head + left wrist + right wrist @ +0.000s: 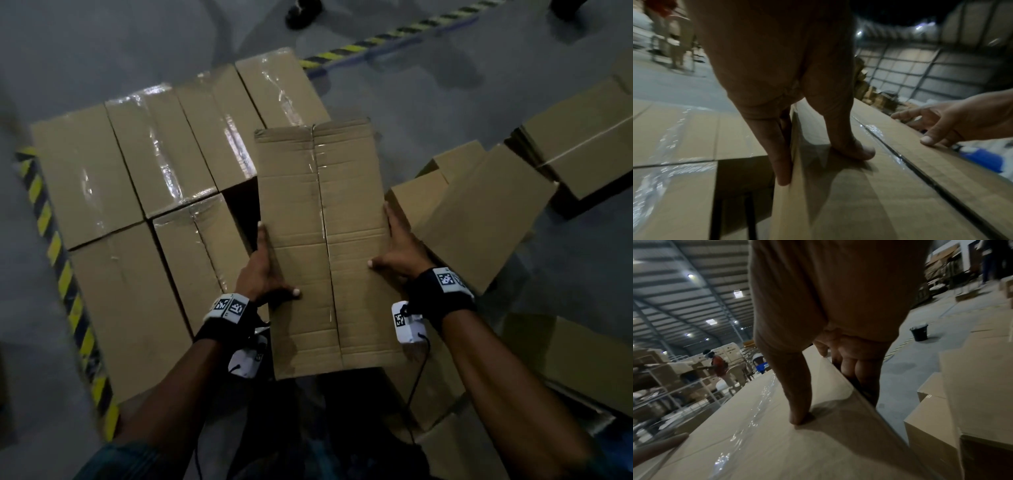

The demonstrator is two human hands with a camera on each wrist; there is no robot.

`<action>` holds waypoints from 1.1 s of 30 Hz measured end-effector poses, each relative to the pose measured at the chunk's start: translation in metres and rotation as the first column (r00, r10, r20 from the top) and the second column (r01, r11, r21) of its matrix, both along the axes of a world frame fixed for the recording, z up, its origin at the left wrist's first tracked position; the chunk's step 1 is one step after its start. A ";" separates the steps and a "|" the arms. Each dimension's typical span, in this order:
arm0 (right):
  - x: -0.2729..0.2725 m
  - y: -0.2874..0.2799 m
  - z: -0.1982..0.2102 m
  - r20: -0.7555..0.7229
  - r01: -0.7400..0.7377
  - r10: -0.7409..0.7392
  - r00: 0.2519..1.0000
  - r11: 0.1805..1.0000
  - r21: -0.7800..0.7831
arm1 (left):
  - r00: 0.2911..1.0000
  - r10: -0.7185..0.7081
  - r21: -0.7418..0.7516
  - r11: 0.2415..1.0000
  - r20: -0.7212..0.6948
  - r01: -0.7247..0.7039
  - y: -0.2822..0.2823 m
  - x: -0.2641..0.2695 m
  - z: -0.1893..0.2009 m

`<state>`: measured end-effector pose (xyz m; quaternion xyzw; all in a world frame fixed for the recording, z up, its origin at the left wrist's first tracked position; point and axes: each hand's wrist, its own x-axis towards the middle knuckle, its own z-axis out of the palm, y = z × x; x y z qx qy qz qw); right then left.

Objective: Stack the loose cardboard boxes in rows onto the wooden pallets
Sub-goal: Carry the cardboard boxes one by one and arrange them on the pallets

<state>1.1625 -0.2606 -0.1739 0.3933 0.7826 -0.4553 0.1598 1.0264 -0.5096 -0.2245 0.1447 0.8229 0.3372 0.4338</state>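
Note:
I hold a long, taped cardboard box point(325, 240) level between both hands. My left hand point(265, 267) clamps its left side, thumb on top and fingers down the wall, as the left wrist view shows point(797, 113). My right hand point(395, 243) grips the right side the same way, seen close in the right wrist view point(818, 353). The box point(869, 194) hangs over a dark gap point(239, 198) at the right end of the stacked boxes point(137, 164), which lie in two rows. Dark slats point(731, 203) show down in the gap.
Loose boxes point(479, 212) lie tumbled on the floor to the right, more by my right forearm point(582, 359). Yellow-black floor tape point(58, 267) borders the stack on the left. Someone's shoe point(301, 13) is at the far edge. A black bucket point(918, 333) stands on the floor.

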 end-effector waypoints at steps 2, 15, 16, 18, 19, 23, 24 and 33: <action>-0.020 0.016 -0.026 0.025 -0.056 0.056 0.998 0.998 -0.004 | 0.999 0.039 -0.032 0.999 -0.004 -0.039 0.010 -0.006 -0.023; -0.096 0.055 -0.257 0.127 -0.155 0.167 0.978 0.983 -0.099 | 0.983 0.184 -0.191 0.965 0.016 -0.177 0.033 -0.036 -0.229; -0.098 0.052 -0.269 0.126 -0.158 0.170 0.977 0.982 -0.100 | 0.982 0.186 -0.196 0.964 0.024 -0.178 0.032 -0.037 -0.241; -0.101 0.047 -0.300 0.116 -0.179 0.190 0.975 0.979 -0.101 | 0.981 0.190 -0.222 0.959 0.041 -0.177 0.026 -0.040 -0.268; -0.102 0.045 -0.312 0.106 -0.185 0.195 0.975 0.978 -0.097 | 0.980 0.196 -0.234 0.955 0.036 -0.182 0.024 -0.043 -0.280; -0.105 0.034 -0.352 0.019 -0.142 0.144 0.989 0.985 -0.101 | 0.977 0.215 -0.284 0.936 -0.011 -0.209 0.013 -0.052 -0.316; -0.106 0.030 -0.357 0.008 -0.131 0.132 0.991 0.987 -0.091 | 0.975 0.222 -0.279 0.936 -0.008 -0.216 0.011 -0.054 -0.320; -0.133 0.027 -0.368 -0.119 -0.126 0.110 0.987 0.982 -0.140 | 0.959 0.269 -0.171 0.945 -0.087 -0.280 -0.008 -0.062 -0.328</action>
